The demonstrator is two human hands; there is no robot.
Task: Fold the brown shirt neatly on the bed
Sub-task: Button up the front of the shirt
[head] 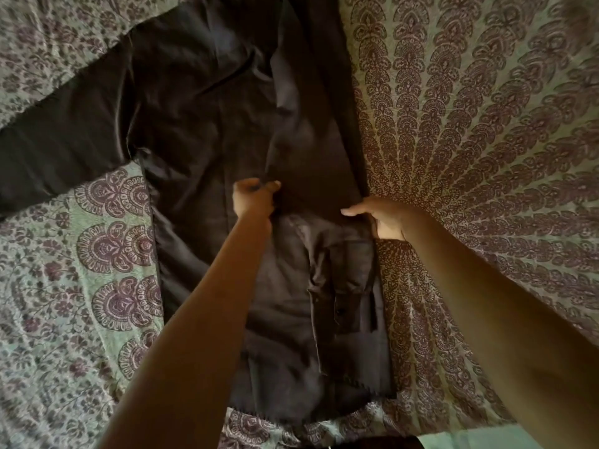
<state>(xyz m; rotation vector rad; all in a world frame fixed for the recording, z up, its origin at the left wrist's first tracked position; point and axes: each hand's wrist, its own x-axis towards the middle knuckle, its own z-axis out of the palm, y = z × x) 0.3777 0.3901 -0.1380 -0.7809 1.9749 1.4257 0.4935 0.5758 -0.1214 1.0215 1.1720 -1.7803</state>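
At 6 o'clock, on the very bottom edge, a dark shape point(372, 443) is cut off by the frame and cannot be identified. Just beside it, toward 5 o'clock, a plain green patch point(453, 440) is also cropped. Two bare forearms rise from the lower corners and cover part of the cloth beneath them.

The brown shirt point(201, 124) lies spread flat on the bed point(486, 124), running from its hem near 6 o'clock up the middle to 12 o'clock. There the top edge cuts it off, so the collar is out of view. Its colour reads almost black in the dim light, and seams are hard to pick out. A folded-in sleeve lies along the shirt's right side, with its buttoned cuff point(340, 306) at about 5 o'clock.

At the centre, the left hand point(254, 197) is curled, pinching a ridge of the fabric; it is slightly blurred. Toward 3 o'clock of it, the right hand point(385, 222) holds the shirt's right edge. Its thumb lies on top, and its other fingers are hidden under the cloth.

Farther off, the other sleeve point(64, 150) stretches toward 9 o'clock and is cropped by the left edge. The bed's green cover, printed with purple fan motifs, surrounds the shirt on both sides.
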